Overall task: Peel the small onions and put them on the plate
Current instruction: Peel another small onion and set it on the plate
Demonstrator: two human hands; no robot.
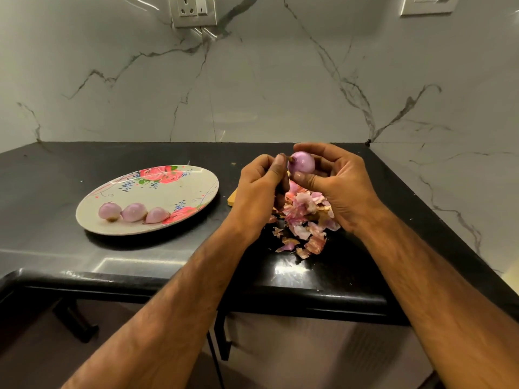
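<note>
We look down on a wall (252, 94) of pale veined marble, and below it a dark glossy bench (56, 178) that runs back to it. On the bench, to the left, lies an oval plate (168, 189) printed with red flowers. Our two hands are raised together above the bench, to the right of the plate. The right hand (337, 189) has its fingers and thumb curled round a fourth onion (302, 162) and holds it up clear of the bench. The left hand (258, 189), fingers curled, pinches the brown tip at that onion's left end. Directly beneath the hands a pile of skins (303, 220), pink and papery, lies spread on the bench.

Three peeled onions sit in a row on the plate's near side, left (109, 211), middle (134, 211) and right (157, 215), each touching or just beside the next. A small pale-yellow thing (233, 197) shows from under the left hand; we cannot tell what it is. High on the wall are two sockets (193, 9), the second (427, 4) far to the right.
</note>
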